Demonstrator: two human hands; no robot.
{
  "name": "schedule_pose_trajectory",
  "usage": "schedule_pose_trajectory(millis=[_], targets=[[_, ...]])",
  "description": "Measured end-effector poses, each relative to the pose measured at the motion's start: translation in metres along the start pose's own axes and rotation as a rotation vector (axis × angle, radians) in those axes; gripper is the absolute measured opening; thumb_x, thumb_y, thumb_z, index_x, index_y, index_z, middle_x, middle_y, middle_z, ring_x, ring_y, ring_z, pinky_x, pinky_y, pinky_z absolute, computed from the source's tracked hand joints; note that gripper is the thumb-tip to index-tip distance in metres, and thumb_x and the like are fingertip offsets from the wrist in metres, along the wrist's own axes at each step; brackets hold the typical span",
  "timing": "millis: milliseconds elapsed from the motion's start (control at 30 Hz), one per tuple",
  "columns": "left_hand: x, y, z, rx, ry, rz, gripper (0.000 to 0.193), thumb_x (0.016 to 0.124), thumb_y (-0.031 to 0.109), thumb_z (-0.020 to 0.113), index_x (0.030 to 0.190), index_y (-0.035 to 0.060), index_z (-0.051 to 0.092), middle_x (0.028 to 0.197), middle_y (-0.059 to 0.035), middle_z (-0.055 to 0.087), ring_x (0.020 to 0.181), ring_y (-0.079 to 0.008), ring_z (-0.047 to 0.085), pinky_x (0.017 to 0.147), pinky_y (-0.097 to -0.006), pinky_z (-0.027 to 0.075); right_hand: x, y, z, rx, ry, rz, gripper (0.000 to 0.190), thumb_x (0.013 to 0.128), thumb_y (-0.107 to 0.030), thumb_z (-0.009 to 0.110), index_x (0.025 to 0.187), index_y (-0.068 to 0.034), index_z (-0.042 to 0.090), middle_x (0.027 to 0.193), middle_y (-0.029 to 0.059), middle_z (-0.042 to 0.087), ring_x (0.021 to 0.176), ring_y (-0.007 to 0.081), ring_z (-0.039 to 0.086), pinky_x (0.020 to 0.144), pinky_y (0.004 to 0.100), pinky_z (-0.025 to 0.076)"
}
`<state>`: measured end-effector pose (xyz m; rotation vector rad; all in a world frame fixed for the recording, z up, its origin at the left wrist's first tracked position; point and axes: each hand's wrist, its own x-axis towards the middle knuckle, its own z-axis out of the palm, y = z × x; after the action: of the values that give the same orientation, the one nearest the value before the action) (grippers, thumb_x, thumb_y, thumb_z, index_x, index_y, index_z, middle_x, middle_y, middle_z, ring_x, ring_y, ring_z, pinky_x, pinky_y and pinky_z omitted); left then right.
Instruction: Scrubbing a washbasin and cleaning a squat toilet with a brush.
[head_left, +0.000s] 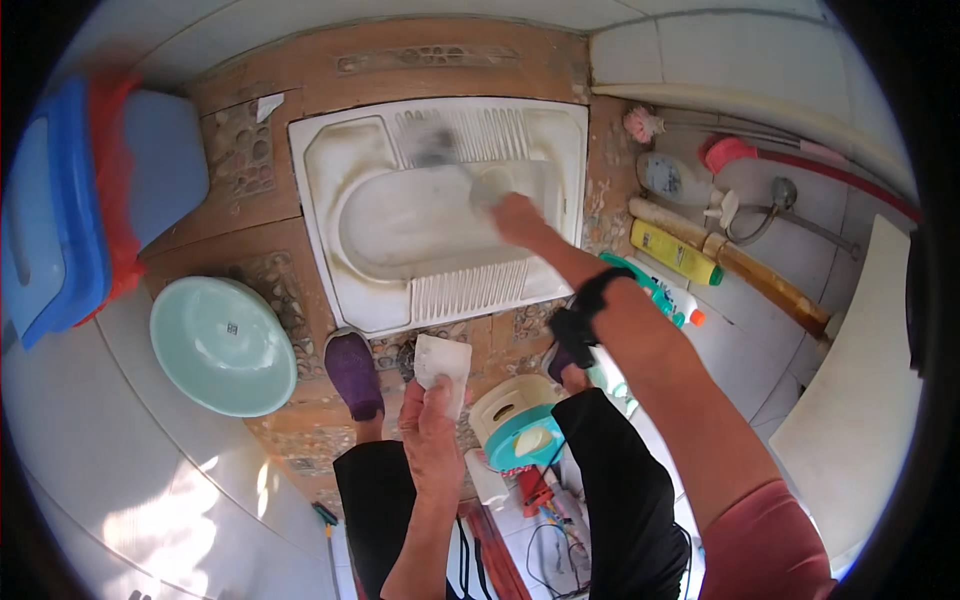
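A white ceramic squat toilet pan (442, 217) with ribbed foot rests and brownish stains is set in the floor before me. Over its basin, my right hand (521, 221) is closed around the handle of a brush (431, 142), whose dark head is blurred by motion above the far ribbed rest. A strap with a black device is on my right forearm. Below the near edge of the pan, my left hand (435, 405) pinches a flat white rectangular piece (444, 360) between thumb and fingers; its material I cannot tell.
A pale green basin (225, 345) and a blue plastic bin (67, 202) stand at the left. At the right lie a yellow bottle (675, 251), a red-handled brush (731, 154) and a pipe (765, 277). A turquoise and cream container (525, 435) is between my legs.
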<state>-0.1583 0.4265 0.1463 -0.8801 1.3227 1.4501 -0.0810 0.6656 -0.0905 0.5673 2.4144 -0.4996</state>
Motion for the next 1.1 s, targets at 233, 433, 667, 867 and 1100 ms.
schedule_pose_trajectory(millis=[233, 433, 667, 867, 1100], targets=[[-0.001, 0.011, -0.013, 0.015, 0.005, -0.006, 0.027, 0.082, 0.024, 0.054, 0.099, 0.0026, 0.057, 0.086, -0.0024, 0.059, 0.074, -0.0106, 0.054, 0.07, -0.0249, 0.043, -0.024, -0.021, -0.02, 0.413, 0.098, 0.286, 0.029, 0.079, -0.028, 0.055, 0.083, 0.001, 0.055, 0.076, 0.0221, 0.059, 0.072, 0.0372, 0.059, 0.065, 0.0431, 0.047], [0.0, 0.019, -0.01, 0.032, 0.002, -0.006, 0.027, 0.083, 0.024, 0.053, 0.1, 0.0025, 0.057, 0.086, -0.0021, 0.059, 0.075, -0.0105, 0.054, 0.07, -0.025, 0.043, 0.066, -0.124, -0.043, 0.716, 0.272, 0.297, 0.034, 0.084, -0.029, 0.049, 0.088, 0.005, 0.052, 0.075, 0.0237, 0.058, 0.074, 0.038, 0.057, 0.066, 0.0446, 0.045], [0.003, 0.023, -0.023, 0.054, 0.026, 0.007, 0.029, 0.084, 0.025, 0.052, 0.102, 0.0026, 0.056, 0.088, -0.0036, 0.059, 0.077, -0.0106, 0.054, 0.073, -0.025, 0.043, -0.015, -0.125, 0.041, 0.569, -0.012, 0.444, 0.039, 0.088, -0.031, 0.041, 0.083, 0.004, 0.056, 0.08, 0.0253, 0.056, 0.078, 0.0392, 0.056, 0.074, 0.0453, 0.044], [-0.001, 0.021, -0.026, -0.043, -0.007, -0.025, 0.031, 0.081, 0.021, 0.057, 0.104, 0.0011, 0.054, 0.09, -0.0058, 0.058, 0.078, -0.0138, 0.055, 0.076, -0.028, 0.044, 0.057, -0.121, 0.016, -0.009, 0.009, -0.005, 0.022, 0.078, -0.015, 0.049, 0.066, -0.004, 0.064, 0.068, 0.0148, 0.06, 0.067, 0.0306, 0.06, 0.059, 0.0429, 0.047], [0.002, 0.019, -0.027, 0.065, 0.059, -0.056, 0.027, 0.083, 0.023, 0.054, 0.1, 0.0031, 0.057, 0.088, -0.0031, 0.059, 0.076, -0.0106, 0.054, 0.072, -0.0248, 0.043, -0.007, -0.119, 0.068, 0.074, 0.093, 0.226, 0.022, 0.077, -0.014, 0.049, 0.072, -0.003, 0.066, 0.07, 0.0122, 0.061, 0.07, 0.0269, 0.06, 0.064, 0.0396, 0.049]])
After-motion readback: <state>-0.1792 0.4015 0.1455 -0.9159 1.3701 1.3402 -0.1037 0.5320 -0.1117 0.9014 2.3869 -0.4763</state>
